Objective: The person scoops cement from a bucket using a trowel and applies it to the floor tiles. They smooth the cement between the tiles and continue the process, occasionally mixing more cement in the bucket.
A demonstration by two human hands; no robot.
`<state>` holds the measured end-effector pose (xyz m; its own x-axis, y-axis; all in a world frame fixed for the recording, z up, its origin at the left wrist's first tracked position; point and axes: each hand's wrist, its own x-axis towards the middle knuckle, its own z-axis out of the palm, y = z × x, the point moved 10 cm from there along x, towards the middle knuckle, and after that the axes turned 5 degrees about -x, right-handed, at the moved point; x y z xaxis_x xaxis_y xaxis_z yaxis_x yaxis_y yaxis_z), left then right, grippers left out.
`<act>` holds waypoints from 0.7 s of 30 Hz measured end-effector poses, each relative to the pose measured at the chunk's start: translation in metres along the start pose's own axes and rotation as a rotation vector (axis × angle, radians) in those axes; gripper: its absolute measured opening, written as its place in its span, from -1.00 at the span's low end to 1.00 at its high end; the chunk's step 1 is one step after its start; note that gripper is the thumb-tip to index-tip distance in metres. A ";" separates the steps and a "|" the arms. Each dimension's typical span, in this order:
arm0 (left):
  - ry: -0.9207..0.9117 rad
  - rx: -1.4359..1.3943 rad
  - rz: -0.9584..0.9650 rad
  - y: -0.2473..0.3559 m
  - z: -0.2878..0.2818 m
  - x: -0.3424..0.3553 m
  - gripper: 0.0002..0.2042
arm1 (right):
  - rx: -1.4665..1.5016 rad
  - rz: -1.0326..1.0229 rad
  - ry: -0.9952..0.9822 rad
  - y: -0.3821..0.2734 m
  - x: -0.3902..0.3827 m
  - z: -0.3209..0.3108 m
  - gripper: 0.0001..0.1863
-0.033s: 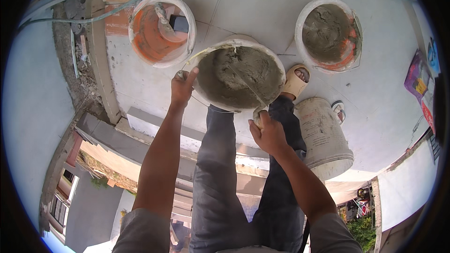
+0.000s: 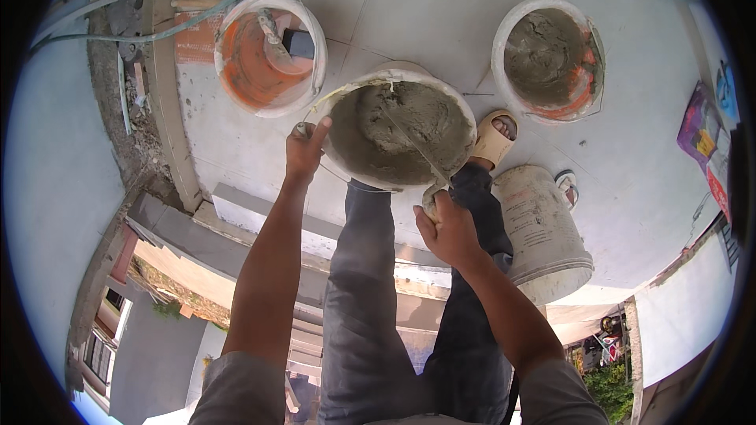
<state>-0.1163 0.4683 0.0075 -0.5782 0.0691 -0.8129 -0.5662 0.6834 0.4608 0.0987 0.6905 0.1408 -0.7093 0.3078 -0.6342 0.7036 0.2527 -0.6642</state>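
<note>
A white bucket of wet grey mortar (image 2: pixel 354 130) is held in front of my legs. My left hand (image 2: pixel 305 145) is closed on the bucket's handle (image 2: pixel 300 130) at its left side. My right hand (image 2: pixel 445 224) grips the mortar-smeared handle of a trowel (image 2: pixel 433 201) by the bucket's right front, with the long blade (image 2: pixel 413 142) reaching into the mortar.
An orange-lined bucket (image 2: pixel 248 71) with tools inside is at back left, and a second mortar bucket (image 2: pixel 539 59) at back right. A white pail (image 2: pixel 535 232) is behind my right leg. A hose (image 2: pixel 169 27), a concrete edge (image 2: pixel 172 142) and a colourful bag (image 2: pixel 701 130) lie at the sides.
The view has shifted very slightly; the bucket, trowel and both hands appear a few pixels lower and left. No grip has visibly changed.
</note>
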 end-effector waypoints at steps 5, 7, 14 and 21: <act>0.020 0.051 -0.008 0.002 0.003 0.003 -0.48 | 0.189 -0.204 0.362 -0.034 0.001 -0.027 -0.70; -0.017 0.039 0.003 0.010 0.006 0.008 -0.48 | 0.047 -0.103 0.406 0.003 0.019 0.004 -0.69; 0.035 0.083 -0.014 -0.005 -0.004 0.010 -0.49 | 0.149 -0.085 0.357 -0.027 0.017 -0.021 -0.67; 0.104 0.138 0.028 0.004 -0.009 -0.003 -0.53 | -0.125 0.184 0.017 0.018 0.031 0.003 -0.62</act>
<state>-0.1219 0.4640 0.0145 -0.6544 0.0184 -0.7559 -0.4673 0.7760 0.4235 0.0894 0.7020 0.1075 -0.5680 0.3740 -0.7331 0.8220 0.3023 -0.4827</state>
